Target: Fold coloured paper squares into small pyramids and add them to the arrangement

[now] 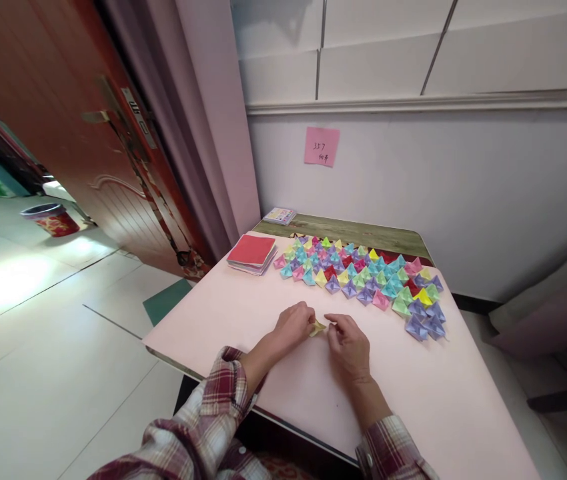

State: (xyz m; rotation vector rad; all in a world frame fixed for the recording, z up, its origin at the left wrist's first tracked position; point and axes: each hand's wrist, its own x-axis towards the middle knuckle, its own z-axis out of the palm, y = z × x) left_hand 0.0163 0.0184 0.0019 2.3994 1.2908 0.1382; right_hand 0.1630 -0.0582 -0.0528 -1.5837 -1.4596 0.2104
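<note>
A small yellow folded paper piece (pixel 317 327) is pinched in my left hand (pixel 293 325), low over the pink tabletop. Its fingers are closed around the paper's left side and hide part of it. Just to the right of the paper is my right hand (pixel 349 343), with the index finger stretched out and the thumb apart from it; nothing shows between them. Beyond both hands, many folded paper pieces (pixel 358 280) in blue, purple, pink, green, yellow and red sit in rows. A stack of square paper (pixel 252 253) with a red top sheet lies at the left.
The pink-covered table (pixel 243 313) has a bare wooden strip (pixel 363 231) along the wall. A small patterned pack (pixel 279 215) lies at its far left corner. A pink note (pixel 321 147) is stuck on the wall. Left are a door (pixel 98 133) and a red bin (pixel 53 220).
</note>
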